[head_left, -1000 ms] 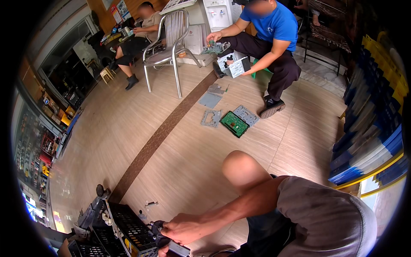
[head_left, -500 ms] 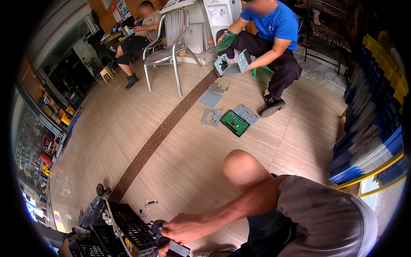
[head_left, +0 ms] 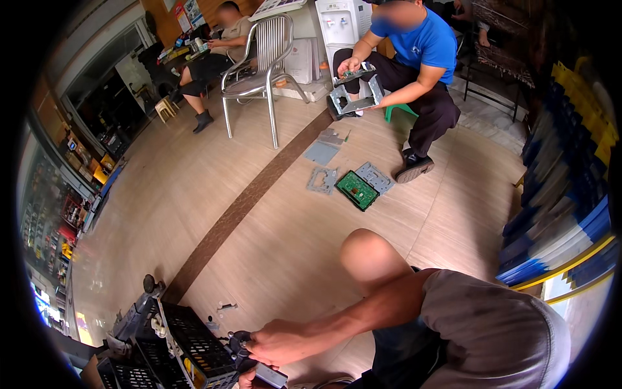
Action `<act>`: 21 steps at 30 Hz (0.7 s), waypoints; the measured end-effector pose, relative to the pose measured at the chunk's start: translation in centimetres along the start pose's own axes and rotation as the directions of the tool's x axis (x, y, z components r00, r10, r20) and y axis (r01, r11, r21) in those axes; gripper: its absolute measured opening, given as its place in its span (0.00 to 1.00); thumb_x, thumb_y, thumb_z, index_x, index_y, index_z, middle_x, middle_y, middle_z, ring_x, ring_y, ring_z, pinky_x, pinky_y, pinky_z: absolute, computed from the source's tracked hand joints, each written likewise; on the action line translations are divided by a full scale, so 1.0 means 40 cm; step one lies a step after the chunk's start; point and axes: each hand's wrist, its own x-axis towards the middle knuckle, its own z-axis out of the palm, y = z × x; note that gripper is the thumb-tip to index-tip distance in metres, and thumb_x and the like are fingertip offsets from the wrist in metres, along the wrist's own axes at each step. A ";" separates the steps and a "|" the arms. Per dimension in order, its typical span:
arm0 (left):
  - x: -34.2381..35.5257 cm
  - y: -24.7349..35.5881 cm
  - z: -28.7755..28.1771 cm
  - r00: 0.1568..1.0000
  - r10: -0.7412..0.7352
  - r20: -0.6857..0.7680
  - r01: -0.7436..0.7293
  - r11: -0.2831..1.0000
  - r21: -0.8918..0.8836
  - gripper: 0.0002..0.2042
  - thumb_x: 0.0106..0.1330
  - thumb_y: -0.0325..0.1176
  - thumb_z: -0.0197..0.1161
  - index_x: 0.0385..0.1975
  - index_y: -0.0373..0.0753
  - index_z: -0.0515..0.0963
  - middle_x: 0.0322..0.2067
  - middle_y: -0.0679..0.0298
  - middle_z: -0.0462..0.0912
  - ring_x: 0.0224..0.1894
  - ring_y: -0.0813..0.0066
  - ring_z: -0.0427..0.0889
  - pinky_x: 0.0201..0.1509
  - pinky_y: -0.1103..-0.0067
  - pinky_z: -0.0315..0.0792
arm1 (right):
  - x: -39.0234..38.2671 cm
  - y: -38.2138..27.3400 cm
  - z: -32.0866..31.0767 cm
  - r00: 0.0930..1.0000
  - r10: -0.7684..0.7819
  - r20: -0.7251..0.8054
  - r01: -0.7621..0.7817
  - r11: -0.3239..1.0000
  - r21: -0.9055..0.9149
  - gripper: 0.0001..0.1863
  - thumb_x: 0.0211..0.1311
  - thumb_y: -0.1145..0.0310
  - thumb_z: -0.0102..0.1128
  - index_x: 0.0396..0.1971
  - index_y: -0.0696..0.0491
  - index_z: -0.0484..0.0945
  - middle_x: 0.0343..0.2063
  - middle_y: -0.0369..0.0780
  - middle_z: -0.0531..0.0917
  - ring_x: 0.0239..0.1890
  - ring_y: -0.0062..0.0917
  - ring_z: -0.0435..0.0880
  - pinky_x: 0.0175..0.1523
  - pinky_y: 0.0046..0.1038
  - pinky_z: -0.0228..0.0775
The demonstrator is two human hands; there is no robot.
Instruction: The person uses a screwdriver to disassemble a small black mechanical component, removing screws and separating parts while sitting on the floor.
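My right hand [head_left: 282, 341] reaches in from the right and is closed on a black rounded part [head_left: 240, 342] that looks like a caster. It sits at the side of a black slotted frame [head_left: 194, 334] at the lower left. Only a few fingers of my left hand [head_left: 247, 378] show at the bottom edge, bent below the black part. Right beside them is a grey rectangular block [head_left: 271, 375] with a dark edge; what the left fingers grip is mostly hidden. A dark round wheel [head_left: 149, 283] sticks out at the frame's far end.
Small metal pieces [head_left: 227, 306] lie on the floor near the frame. Farther off lie a green circuit board [head_left: 357, 190] and flat metal plates [head_left: 322, 152]. A seated person in blue [head_left: 427, 45] holds a metal casing [head_left: 356, 98]. A metal chair [head_left: 265, 78] stands beyond.
My hands stay almost in place at the black part. The person in blue has tilted the green board edge-on and brought it over the metal casing. The view has shifted slightly.
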 end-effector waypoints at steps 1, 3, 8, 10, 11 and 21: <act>-0.005 0.006 -0.005 0.997 -0.078 0.013 0.079 0.988 -0.129 0.14 0.59 0.41 0.64 0.39 0.40 0.81 0.31 0.67 0.83 0.30 0.75 0.82 0.33 0.79 0.75 | -0.007 -0.031 -0.040 1.000 -0.009 0.008 0.009 1.000 0.006 0.15 0.63 0.69 0.61 0.43 0.64 0.75 0.26 0.45 0.79 0.22 0.35 0.83 0.28 0.36 0.77; 0.009 0.002 -0.039 0.945 0.292 0.148 -0.326 0.801 0.502 0.14 0.59 0.43 0.64 0.39 0.40 0.81 0.30 0.67 0.82 0.30 0.75 0.82 0.33 0.79 0.75 | -0.042 -0.087 -0.142 0.997 -0.057 0.048 0.062 0.992 -0.111 0.11 0.62 0.70 0.60 0.39 0.63 0.76 0.20 0.42 0.78 0.22 0.35 0.84 0.28 0.35 0.77; 0.005 -0.012 -0.032 0.939 0.337 0.073 -0.325 0.793 0.515 0.14 0.59 0.43 0.65 0.39 0.40 0.80 0.30 0.67 0.82 0.30 0.75 0.81 0.33 0.79 0.74 | -0.054 -0.128 -0.188 0.996 0.018 0.091 -0.024 0.998 0.063 0.13 0.59 0.71 0.60 0.40 0.64 0.76 0.22 0.44 0.80 0.24 0.35 0.85 0.30 0.34 0.78; 0.003 -0.013 -0.034 0.940 0.341 -0.033 -0.274 0.808 0.522 0.14 0.59 0.43 0.65 0.39 0.40 0.80 0.30 0.67 0.81 0.30 0.75 0.81 0.33 0.79 0.74 | -0.057 -0.109 -0.142 0.998 0.018 0.057 -0.025 0.992 0.125 0.13 0.59 0.71 0.60 0.40 0.65 0.76 0.22 0.44 0.80 0.26 0.35 0.85 0.31 0.34 0.78; 0.010 -0.013 -0.045 0.942 0.331 -0.049 -0.264 0.826 0.498 0.14 0.59 0.42 0.65 0.39 0.40 0.80 0.30 0.67 0.82 0.30 0.75 0.81 0.33 0.79 0.75 | -0.056 -0.084 -0.093 0.985 -0.094 -0.143 0.091 0.996 -0.023 0.13 0.59 0.71 0.60 0.40 0.65 0.76 0.22 0.43 0.80 0.28 0.34 0.86 0.31 0.34 0.79; -0.019 -0.018 0.021 0.938 0.342 -0.058 -0.281 0.848 0.449 0.15 0.56 0.37 0.67 0.41 0.39 0.80 0.30 0.65 0.83 0.28 0.71 0.82 0.34 0.77 0.77 | -0.056 -0.104 -0.174 0.993 -0.051 0.108 0.053 0.999 -0.010 0.15 0.62 0.70 0.60 0.43 0.66 0.75 0.25 0.44 0.80 0.29 0.32 0.87 0.30 0.31 0.79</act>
